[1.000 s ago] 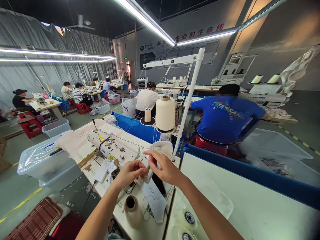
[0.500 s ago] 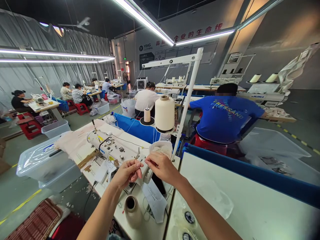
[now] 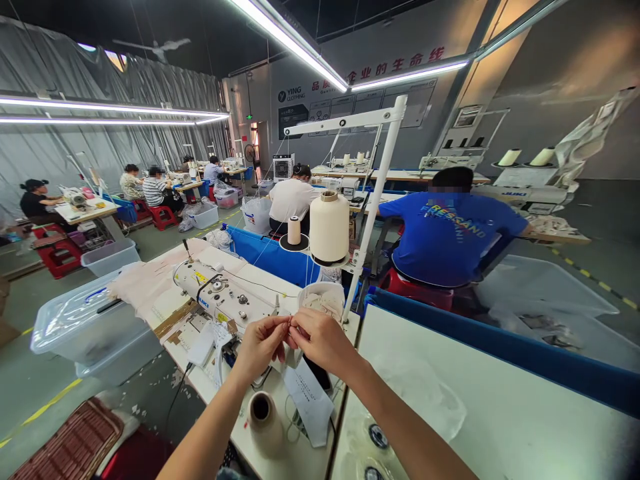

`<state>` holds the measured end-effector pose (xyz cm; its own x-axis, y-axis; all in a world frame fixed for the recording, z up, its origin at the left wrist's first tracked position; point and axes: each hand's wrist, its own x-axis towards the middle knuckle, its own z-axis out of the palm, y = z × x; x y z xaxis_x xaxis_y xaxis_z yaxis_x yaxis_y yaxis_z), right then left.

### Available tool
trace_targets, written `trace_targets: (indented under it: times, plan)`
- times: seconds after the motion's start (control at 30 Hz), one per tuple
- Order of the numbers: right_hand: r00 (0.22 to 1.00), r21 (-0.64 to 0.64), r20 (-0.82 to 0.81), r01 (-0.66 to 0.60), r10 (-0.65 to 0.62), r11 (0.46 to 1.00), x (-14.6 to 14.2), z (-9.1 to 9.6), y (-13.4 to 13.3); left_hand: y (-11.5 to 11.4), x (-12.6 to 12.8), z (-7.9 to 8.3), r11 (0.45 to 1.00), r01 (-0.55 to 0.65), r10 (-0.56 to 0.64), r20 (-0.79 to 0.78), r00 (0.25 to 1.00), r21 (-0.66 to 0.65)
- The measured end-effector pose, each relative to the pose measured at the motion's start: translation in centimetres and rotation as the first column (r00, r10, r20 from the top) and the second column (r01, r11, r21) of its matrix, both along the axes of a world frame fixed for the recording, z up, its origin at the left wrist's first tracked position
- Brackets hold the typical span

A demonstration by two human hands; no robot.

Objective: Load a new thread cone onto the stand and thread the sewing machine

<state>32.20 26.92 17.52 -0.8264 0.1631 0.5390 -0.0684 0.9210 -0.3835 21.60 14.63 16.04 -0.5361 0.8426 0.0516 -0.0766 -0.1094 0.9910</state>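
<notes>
**Close handwork over the near end of a sewing machine (image 3: 215, 287)**

A large sewing workshop, lit by strip lights (image 3: 400, 77). Far beyond the machine stands a grey wall (image 3: 370, 113) with red lettering; to its far left hangs a silvery curtain (image 3: 110, 147). Co-workers sit at other stations beyond it, the nearest a person in a blue shirt (image 3: 440, 233), beyond it and to its right, back to the camera.

The machine sits on a white table (image 3: 305, 460). To its right is a second pale table (image 3: 500, 393); to its left, clear plastic bins (image 3: 75, 347). Blue cloth (image 3: 245, 243) hangs just beyond the machine, and pale pink fabric (image 3: 150, 273) spreads past its left end.

Beyond its right end rises a white thread stand (image 3: 375, 193) bearing a big cream cone (image 3: 329, 230) and a small spool (image 3: 294, 231). On the near side of the machine, a beige cone (image 3: 264, 427) stands upright beside a strip of printed paper (image 3: 306, 400).

The left hand (image 3: 263, 347) and right hand (image 3: 317, 340) are raised over the machine's near right end. Each has thumb and forefinger brought together in a pinch, and the two pinches meet or nearly meet. Anything pinched would be at that meeting point, but it is too small to make out; I cannot tell what either hand has hold of.

The handwork looks under way rather than finished, though how much is done or left does not show.
</notes>
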Motion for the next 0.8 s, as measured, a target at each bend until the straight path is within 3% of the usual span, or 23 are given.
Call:
trace_targets:
  times: [0.13, 0.43, 0.6, 0.8]
  plan:
    - [0.990, 0.088, -0.062, 0.129, -0.124, 0.988, -0.1, -0.3, -0.1, -0.4, -0.3, 0.1, 0.996, 0.068, -0.074, -0.093, 0.993, -0.061]
    - [0.989, -0.054, -0.113, -0.101, 0.094, 0.993, -0.1, 0.2, 0.4, -1.0, -1.4, 1.2, 0.977, 0.197, -0.199, -0.009, 0.980, -0.080]
    - [0.988, -0.135, -0.084, -0.138, 0.128, 0.981, 0.1, 0.4, 0.8, -1.0, -1.6, 1.1, 0.968, 0.235, -0.240, -0.041, 0.970, -0.092]
    - [0.994, -0.221, -0.077, -0.099, 0.084, 0.970, -0.1, 0.5, 1.0, 0.0, -1.4, -0.1, 0.991, 0.118, -0.125, -0.123, 0.985, -0.056]
